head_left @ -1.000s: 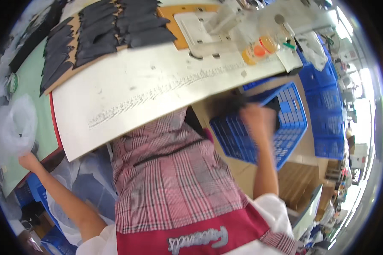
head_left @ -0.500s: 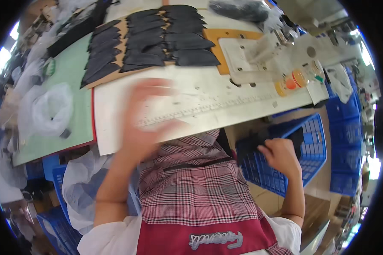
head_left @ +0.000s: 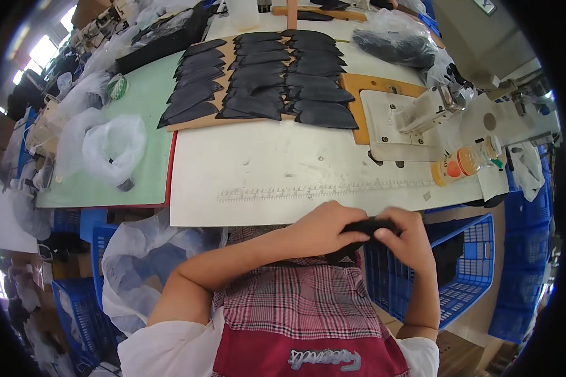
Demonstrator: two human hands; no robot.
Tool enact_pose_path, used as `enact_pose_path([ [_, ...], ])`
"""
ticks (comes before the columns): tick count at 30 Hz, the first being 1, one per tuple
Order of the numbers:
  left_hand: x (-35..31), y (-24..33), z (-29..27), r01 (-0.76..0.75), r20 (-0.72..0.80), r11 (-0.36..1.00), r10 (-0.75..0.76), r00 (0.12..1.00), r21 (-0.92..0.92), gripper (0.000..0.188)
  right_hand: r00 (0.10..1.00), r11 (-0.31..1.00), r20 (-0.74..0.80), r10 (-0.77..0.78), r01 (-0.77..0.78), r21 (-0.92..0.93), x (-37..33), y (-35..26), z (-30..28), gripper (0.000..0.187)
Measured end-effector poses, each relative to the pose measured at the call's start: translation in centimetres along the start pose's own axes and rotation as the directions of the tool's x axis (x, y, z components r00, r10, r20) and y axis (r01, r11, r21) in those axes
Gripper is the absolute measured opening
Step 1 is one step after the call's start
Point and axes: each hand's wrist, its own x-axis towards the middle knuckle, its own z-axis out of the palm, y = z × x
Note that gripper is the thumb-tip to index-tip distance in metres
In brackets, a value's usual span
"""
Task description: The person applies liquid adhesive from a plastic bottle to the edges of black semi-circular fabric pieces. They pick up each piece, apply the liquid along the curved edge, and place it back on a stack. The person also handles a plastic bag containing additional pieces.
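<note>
Between my two hands, just off the table's front edge and over my lap, is a black fabric piece (head_left: 370, 226). My left hand (head_left: 326, 231) pinches it from the left, with thumb and fingers closed. From the right, my right hand (head_left: 406, 237) grips the same piece, its thumb on top. Part of the cloth hangs below my left hand, over the checked apron (head_left: 295, 292). Farther back on the white table (head_left: 264, 160), several dark, leaf-shaped pieces (head_left: 256, 85) lie in overlapping columns on a brown board (head_left: 192, 124).
A sewing machine (head_left: 424, 116) stands at the right, with an orange drink bottle (head_left: 459, 164) near it. Beside my right forearm is a blue basket (head_left: 478, 257) with dark cloth inside. A white plastic bag (head_left: 116, 147) sits on the green table (head_left: 75, 191) at left.
My left hand has come down from above the table to the right and now grips the black fabric. My right hand has moved from the basket toward it. The view has shifted.
</note>
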Motion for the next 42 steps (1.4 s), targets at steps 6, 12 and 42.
enact_pose_path([
  [6,1.1,-0.8,0.4,-0.012,-0.261,0.723,-0.233,0.937,-0.691,0.024,0.983,0.860,0.153,-0.105,0.013,0.510,-1.1,4.9,4.1,0.047],
  [12,1.5,-3.1,2.8,-0.095,-0.349,0.665,-0.260,0.900,-0.740,0.025,0.976,0.851,0.201,0.089,-0.180,0.493,-1.8,4.3,4.7,0.032],
  [42,-2.1,-5.2,-0.5,0.015,-0.748,1.000,0.005,0.664,0.020,0.023,0.866,0.700,-0.499,0.043,-0.383,-0.603,-5.9,4.0,-2.6,0.028],
])
